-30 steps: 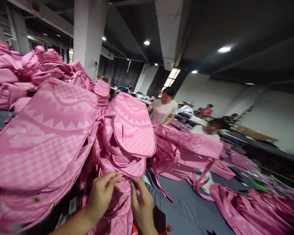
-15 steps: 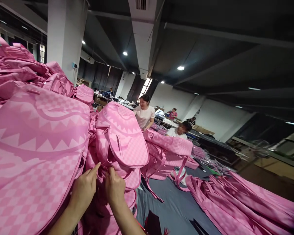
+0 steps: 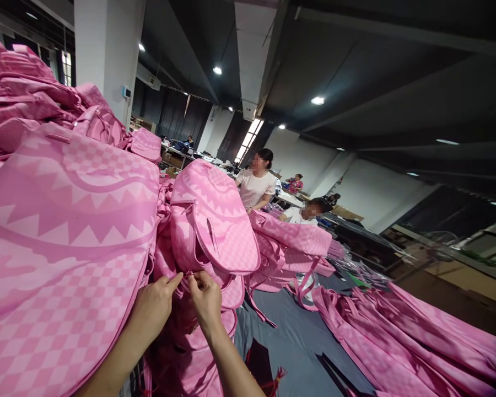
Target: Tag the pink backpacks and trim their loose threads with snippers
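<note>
A pink backpack [image 3: 219, 220] with a zigzag tooth print and checks stands in front of me, its front panel facing right. At its lower left edge, my left hand [image 3: 155, 309] pinches with thumb and index finger against the pink fabric. My right hand [image 3: 206, 298] is closed close beside it, fingertips together on a small pink part of the same bag. What exactly lies between the fingertips is too small to make out. More pink backpacks are stacked beneath. A large pink backpack [image 3: 70, 220] with the same print rises close on the left.
Pink bags are heaped [image 3: 28, 94] at the back left. On the grey tabletop [image 3: 289, 336] lie flat pink bags [image 3: 405, 336], a dark pointed item [image 3: 339, 369] and a red tassel [image 3: 278, 377]. Two co-workers [image 3: 257, 187] are behind another pink backpack [image 3: 293, 237].
My view has shifted slightly, so the bags sit a little differently in frame. Both hands stay at the same edge, the right fingers now drawn together nearer the left fingertips. A co-worker's head has turned.
</note>
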### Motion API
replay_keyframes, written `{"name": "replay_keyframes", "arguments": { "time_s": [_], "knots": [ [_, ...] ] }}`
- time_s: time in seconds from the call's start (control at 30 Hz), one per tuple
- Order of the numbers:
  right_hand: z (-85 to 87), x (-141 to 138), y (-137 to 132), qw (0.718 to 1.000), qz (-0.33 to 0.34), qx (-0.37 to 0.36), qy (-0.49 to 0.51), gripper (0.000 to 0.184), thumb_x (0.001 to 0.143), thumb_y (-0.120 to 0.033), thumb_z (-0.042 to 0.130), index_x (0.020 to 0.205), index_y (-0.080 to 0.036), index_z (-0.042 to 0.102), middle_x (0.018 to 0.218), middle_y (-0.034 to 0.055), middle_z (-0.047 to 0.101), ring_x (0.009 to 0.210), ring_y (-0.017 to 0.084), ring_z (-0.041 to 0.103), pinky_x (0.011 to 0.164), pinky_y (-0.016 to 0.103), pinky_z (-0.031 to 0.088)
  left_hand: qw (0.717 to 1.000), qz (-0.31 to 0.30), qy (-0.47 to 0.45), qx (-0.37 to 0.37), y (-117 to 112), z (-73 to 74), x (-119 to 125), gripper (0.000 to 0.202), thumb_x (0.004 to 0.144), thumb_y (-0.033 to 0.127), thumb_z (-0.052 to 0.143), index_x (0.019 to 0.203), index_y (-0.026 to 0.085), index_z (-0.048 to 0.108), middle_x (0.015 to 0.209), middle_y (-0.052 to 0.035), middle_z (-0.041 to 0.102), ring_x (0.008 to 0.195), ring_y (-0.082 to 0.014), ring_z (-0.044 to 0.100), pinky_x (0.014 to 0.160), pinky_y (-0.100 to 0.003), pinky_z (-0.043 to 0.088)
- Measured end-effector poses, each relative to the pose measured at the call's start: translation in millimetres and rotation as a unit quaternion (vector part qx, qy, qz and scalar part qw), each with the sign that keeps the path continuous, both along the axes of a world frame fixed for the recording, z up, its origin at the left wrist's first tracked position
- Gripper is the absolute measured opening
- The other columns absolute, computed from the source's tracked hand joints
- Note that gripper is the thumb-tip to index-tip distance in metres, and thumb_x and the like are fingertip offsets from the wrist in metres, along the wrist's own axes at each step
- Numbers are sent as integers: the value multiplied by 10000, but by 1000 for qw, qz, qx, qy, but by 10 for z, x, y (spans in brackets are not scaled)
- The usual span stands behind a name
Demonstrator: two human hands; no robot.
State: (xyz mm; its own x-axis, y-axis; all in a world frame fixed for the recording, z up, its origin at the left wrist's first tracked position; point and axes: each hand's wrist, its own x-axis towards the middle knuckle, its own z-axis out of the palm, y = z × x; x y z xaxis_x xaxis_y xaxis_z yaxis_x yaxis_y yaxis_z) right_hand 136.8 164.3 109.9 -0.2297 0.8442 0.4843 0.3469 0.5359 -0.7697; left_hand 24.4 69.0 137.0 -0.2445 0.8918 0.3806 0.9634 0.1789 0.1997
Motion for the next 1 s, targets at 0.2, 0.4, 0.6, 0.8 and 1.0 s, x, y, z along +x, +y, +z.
{"name": "replay_keyframes", "arguments": {
  "time_s": [0.2,0.4,0.6,0.8,1.0],
  "knots": [
    [36,113,18,1000,4,-4,8,269,889,-373,541,762,-185,684,656,26,702,591,174,630,554,253,378,1000,13,10,-5,9,43,11,570,872,15,356,1301,254,646,971,-90,726,778,-221,713,690,-301,535],
    [48,99,10,1000,8,22,2,275,909,-383,544,806,-198,719,663,8,711,592,163,650,550,251,387,1000,-6,5,-22,62,66,63,538,899,45,395,1335,273,613,1081,-103,721,845,-214,722,740,-305,542],
    [49,164,-14,983,20,125,-136,191,866,-165,573,924,-227,744,852,21,737,760,179,688,624,247,412,998,-14,-48,-30,140,174,127,461,900,51,416,1224,238,685,1111,-120,728,981,-250,708,848,-354,515],
    [-46,122,-38,952,-36,189,-238,254,890,-94,509,953,-203,730,846,55,671,653,164,610,553,271,325,993,-4,-114,-38,205,283,118,374,903,115,423,1063,229,740,1012,-84,761,992,-224,705,836,-304,490],
    [-120,193,46,942,-63,308,-115,262,959,-188,450,811,-175,666,794,63,620,734,194,561,686,302,364,979,-22,-204,4,-85,296,173,424,957,250,427,1369,247,524,969,-33,739,943,-186,689,810,-276,488]
  ]
}}
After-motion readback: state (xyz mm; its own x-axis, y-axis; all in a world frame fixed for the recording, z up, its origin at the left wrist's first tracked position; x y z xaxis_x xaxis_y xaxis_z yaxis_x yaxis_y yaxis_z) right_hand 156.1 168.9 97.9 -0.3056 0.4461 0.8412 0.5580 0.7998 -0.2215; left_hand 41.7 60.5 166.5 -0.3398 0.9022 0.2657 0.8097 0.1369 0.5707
